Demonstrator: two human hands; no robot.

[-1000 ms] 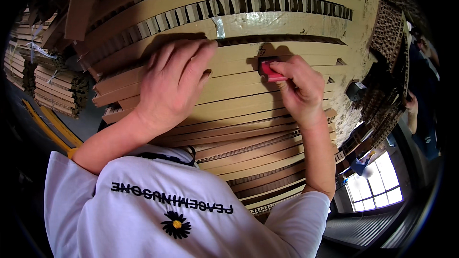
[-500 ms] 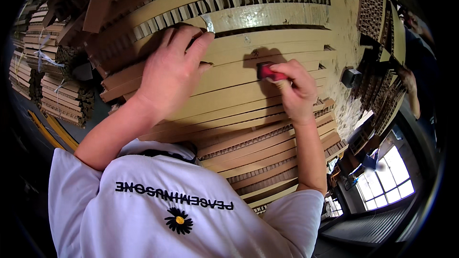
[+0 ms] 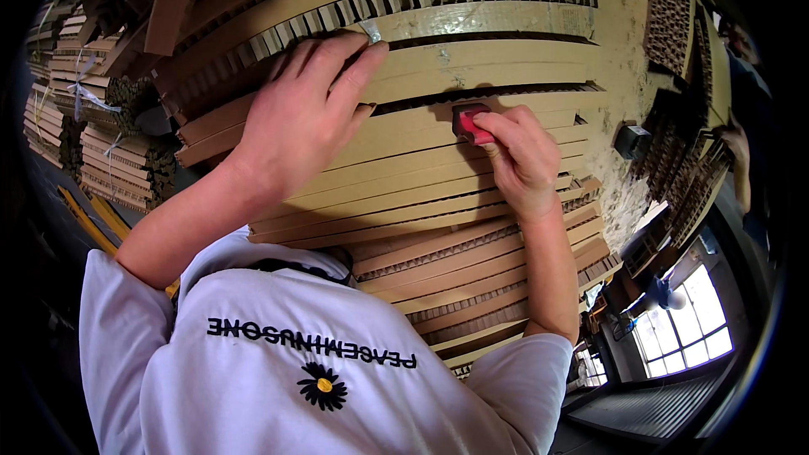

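Long tan honeycomb cardboard strips (image 3: 396, 156) lie side by side beneath both hands. My left hand (image 3: 308, 105) spans one cardboard strip (image 3: 506, 63), fingers over its far edge and thumb at the near edge. Dark gaps run along both sides of that strip, and a small dark mark shows on it. Closed in my right hand (image 3: 524, 156) is a small block-shaped tool (image 3: 472, 124), red with a dark end, held just over the strips on the near side of the gap. Its underside is hidden, so I cannot tell its exact kind.
Tied cardboard bundles (image 3: 109, 131) are stacked at the left, near yellow bars (image 3: 93, 219). A small dark box (image 3: 630, 141) sits on the worn surface (image 3: 628, 190) at the right. Another person's arm (image 3: 738, 164) is beside honeycomb stacks at the far right.
A dark gap has opened between the strip in my left hand and the strips nearer me. The tool in my right hand has turned slightly. The whole view has shifted a little.
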